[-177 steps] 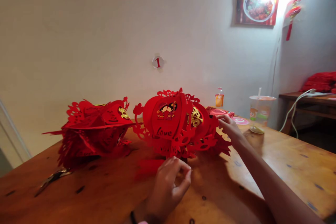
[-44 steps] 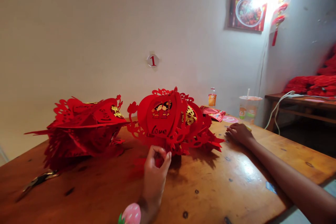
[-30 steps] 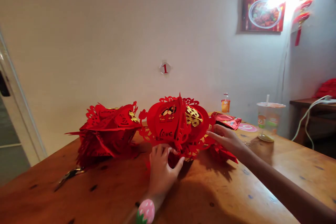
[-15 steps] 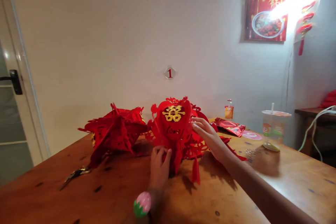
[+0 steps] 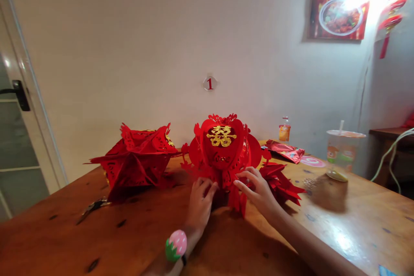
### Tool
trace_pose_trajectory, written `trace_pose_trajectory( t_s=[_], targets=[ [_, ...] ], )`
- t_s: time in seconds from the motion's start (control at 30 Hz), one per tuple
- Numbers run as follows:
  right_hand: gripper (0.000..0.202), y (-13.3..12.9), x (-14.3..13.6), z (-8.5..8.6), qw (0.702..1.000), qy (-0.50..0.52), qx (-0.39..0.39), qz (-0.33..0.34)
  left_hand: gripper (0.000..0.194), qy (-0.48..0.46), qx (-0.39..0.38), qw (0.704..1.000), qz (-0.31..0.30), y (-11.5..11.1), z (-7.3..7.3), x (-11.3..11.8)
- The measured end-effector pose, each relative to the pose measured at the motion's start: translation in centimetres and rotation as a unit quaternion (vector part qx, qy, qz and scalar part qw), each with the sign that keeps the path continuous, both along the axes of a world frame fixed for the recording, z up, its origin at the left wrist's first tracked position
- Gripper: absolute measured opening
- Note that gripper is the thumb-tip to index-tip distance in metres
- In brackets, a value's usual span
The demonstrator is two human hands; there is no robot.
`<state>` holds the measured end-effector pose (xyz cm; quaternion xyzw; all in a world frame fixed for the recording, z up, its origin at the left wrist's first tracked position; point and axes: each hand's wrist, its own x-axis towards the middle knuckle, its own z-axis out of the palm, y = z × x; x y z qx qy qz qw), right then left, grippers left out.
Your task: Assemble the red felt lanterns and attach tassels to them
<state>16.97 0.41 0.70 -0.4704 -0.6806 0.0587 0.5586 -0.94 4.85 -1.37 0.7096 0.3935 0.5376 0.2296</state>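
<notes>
A red cut-out felt lantern [image 5: 223, 144] with a gold double-happiness sign and "Love" lettering stands in the middle of the table. My left hand [image 5: 202, 202] is at its lower left edge, fingers curled and closed on the red felt. At the lower right, the thumb and fingertips of my right hand [image 5: 257, 187] pinch the lantern's bottom part, near red tassels [image 5: 237, 202]. A second red lantern [image 5: 139, 157], partly collapsed, lies to the left. Folded red felt pieces [image 5: 283, 183] rest behind my right hand.
Scissors [image 5: 93, 208] lie at the left on the wooden table [image 5: 129, 250]. To the right are a red foil packet [image 5: 286, 151], a small orange drink bottle [image 5: 284, 129], a clear plastic cup [image 5: 343, 155] with a straw, and a small clear pile [image 5: 310, 182]. The wall [image 5: 129, 73] is behind.
The lantern has turned to face me more squarely and stands more upright. My right hand has moved down from its side to its lower edge. The left-hand lantern appears shifted slightly.
</notes>
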Motion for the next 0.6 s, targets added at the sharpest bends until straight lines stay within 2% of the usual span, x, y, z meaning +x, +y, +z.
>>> trace_pose_trajectory(
  t_s=[0.2, 0.3, 0.43, 0.6],
  targets=[
    [0.028, 0.3, 0.5, -0.3, 0.999, 0.030, 0.004, -0.019, 0.025, 0.065, 0.032, 0.997, 0.003, -1.6, 0.9, 0.7],
    [0.029, 0.2, 0.5, -0.3, 0.999, 0.031, -0.003, -0.011, 0.022, 0.077, 0.034, 0.996, -0.022, -2.7, 1.4, 0.9],
    [0.026, 0.1, 0.1, -0.4, 1.000, 0.026, -0.003, -0.001, 0.013, 0.014, 0.036, 0.997, -0.062, -3.8, 1.7, 1.1],
    [0.015, -0.3, -0.7, -0.5, 0.999, -0.007, 0.009, 0.046, 0.014, -0.036, 0.008, 0.996, -0.082, -4.1, 1.7, 1.3]
  ],
)
